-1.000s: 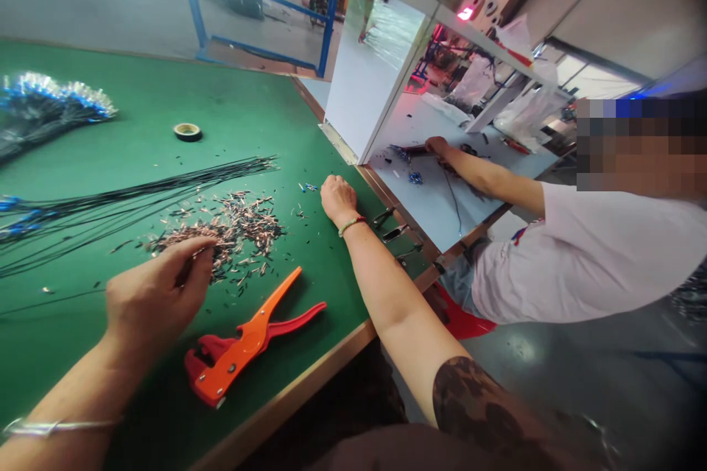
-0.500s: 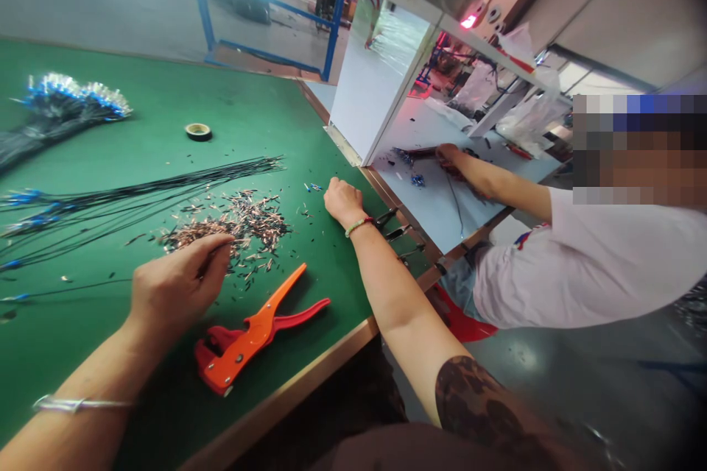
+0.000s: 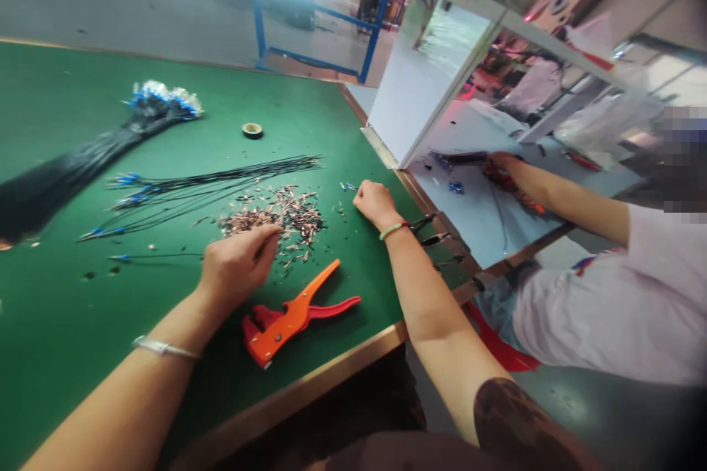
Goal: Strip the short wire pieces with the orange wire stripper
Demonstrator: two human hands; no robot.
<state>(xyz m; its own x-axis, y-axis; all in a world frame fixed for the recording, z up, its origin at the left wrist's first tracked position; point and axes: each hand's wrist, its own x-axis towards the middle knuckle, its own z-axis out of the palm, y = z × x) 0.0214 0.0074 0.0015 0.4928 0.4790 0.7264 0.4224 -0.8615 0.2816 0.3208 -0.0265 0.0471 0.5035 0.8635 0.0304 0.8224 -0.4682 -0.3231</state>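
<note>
My left hand (image 3: 238, 265) rests on the green table (image 3: 66, 309) at the near edge of a pile of small copper terminals (image 3: 279, 213); its fingers are pinched together, and what they hold is hidden. My right hand (image 3: 374, 202) lies as a closed fist on the table to the right of the pile, beside a few blue bits (image 3: 347, 186). An orange and red wire stripper (image 3: 295, 315) lies between my forearms. Thin black wires with blue ends (image 3: 210, 180) stretch behind the pile.
A thick bundle of black wires with blue tips (image 3: 110, 143) lies at the far left. A tape roll (image 3: 252, 130) sits further back. Pliers handles (image 3: 436, 232) lie at the table's right edge. A person in a white shirt (image 3: 607, 309) works at the adjoining white bench (image 3: 486, 213).
The view has swung left, so everything has shifted right in the picture. My left hand stays pinched at the pile's near edge and my right fist has hardly moved.
</note>
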